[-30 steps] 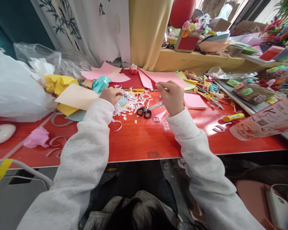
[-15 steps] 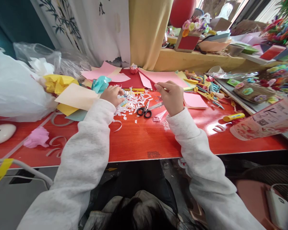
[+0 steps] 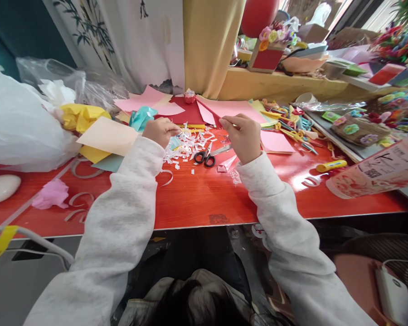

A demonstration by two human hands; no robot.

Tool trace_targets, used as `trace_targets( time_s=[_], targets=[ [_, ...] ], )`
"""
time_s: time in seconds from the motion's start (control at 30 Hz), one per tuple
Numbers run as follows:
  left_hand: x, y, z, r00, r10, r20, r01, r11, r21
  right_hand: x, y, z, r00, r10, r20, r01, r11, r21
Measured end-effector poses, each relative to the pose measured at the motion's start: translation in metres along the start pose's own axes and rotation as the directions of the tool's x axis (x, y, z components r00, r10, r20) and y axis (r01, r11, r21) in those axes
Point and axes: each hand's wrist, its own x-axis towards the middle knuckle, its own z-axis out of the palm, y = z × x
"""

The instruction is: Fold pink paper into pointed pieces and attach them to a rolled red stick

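Note:
My left hand [image 3: 161,131] hovers at the left side of a heap of white paper scraps [image 3: 187,147], with thumb and fingertips pinched together. Any small piece between them is too small to make out. My right hand [image 3: 242,138] is closed in a pinch above the red table, to the right of the scraps; what its fingertips hold, if anything, I cannot make out. Between the hands lies a pair of scissors [image 3: 209,160] with black handles, blades slightly apart. A small folded piece of pink paper [image 3: 226,164] lies just below my right hand.
Sheets of pink paper [image 3: 231,110] lie at the back, and a beige sheet [image 3: 108,136] by my left wrist. A crumpled turquoise paper [image 3: 143,118] sits behind my left hand. At right are a yellow glue stick [image 3: 331,165] and a tilted cup [image 3: 377,170].
My left hand's fingers have come together into a pinch, lifting slightly from the paper scraps. The right hand stays nearly still, in the same pinch.

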Motion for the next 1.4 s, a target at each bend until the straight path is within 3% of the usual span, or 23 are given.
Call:
trace_targets(
  time_s=[0.23, 0.47, 0.6, 0.77, 0.87, 0.97, 1.07, 1.17, 1.27, 1.33, 1.4],
  targets=[
    [-0.003, 0.013, -0.006, 0.977, -0.208, -0.042, 0.211, 0.974, 0.088, 0.000, -0.002, -0.001, 1.000, 0.002, 0.010, -0.002, 1.000, -0.022],
    [-0.005, 0.010, -0.004, 0.947, -0.299, 0.116, 0.223, 0.873, 0.434, 0.000, 0.000, 0.001, 1.000, -0.003, 0.021, 0.004, 1.000, -0.016],
    [-0.003, 0.005, -0.005, 0.968, -0.243, 0.066, 0.196, 0.891, 0.410, 0.000, -0.001, 0.000, 1.000, -0.002, 0.027, 0.002, 1.000, -0.017],
    [0.000, -0.005, -0.002, 0.997, -0.018, 0.072, -0.002, 0.963, 0.270, 0.000, -0.001, 0.000, 0.999, 0.005, 0.038, -0.004, 1.000, -0.009],
    [0.000, -0.005, -0.002, 0.994, -0.081, 0.073, 0.066, 0.979, 0.192, 0.000, -0.001, 0.000, 0.999, 0.008, 0.036, -0.008, 1.000, -0.003],
    [0.000, -0.003, -0.005, 0.981, -0.186, 0.063, 0.167, 0.959, 0.228, 0.000, -0.001, 0.000, 0.999, 0.004, 0.037, -0.004, 1.000, 0.001],
    [0.001, 0.001, -0.008, 0.996, -0.082, -0.027, 0.086, 0.968, 0.235, 0.000, 0.000, 0.000, 0.999, -0.003, 0.035, 0.002, 1.000, 0.005],
    [0.001, 0.011, -0.008, 0.989, -0.026, -0.144, 0.037, 0.997, 0.075, -0.001, -0.001, 0.002, 0.999, -0.004, 0.048, 0.003, 1.000, 0.013],
    [0.001, 0.030, -0.002, 0.979, -0.167, -0.113, 0.136, 0.961, -0.242, -0.002, -0.001, 0.004, 0.997, 0.005, 0.071, -0.007, 0.999, 0.032],
    [0.002, 0.043, 0.003, 0.955, -0.296, -0.005, 0.244, 0.796, -0.554, -0.002, -0.001, 0.004, 0.995, 0.007, 0.098, -0.012, 0.999, 0.050],
    [0.001, 0.053, 0.007, 0.922, -0.367, 0.125, 0.336, 0.595, -0.731, -0.002, -0.002, 0.004, 0.991, -0.001, 0.132, -0.008, 0.998, 0.069]
  ],
)
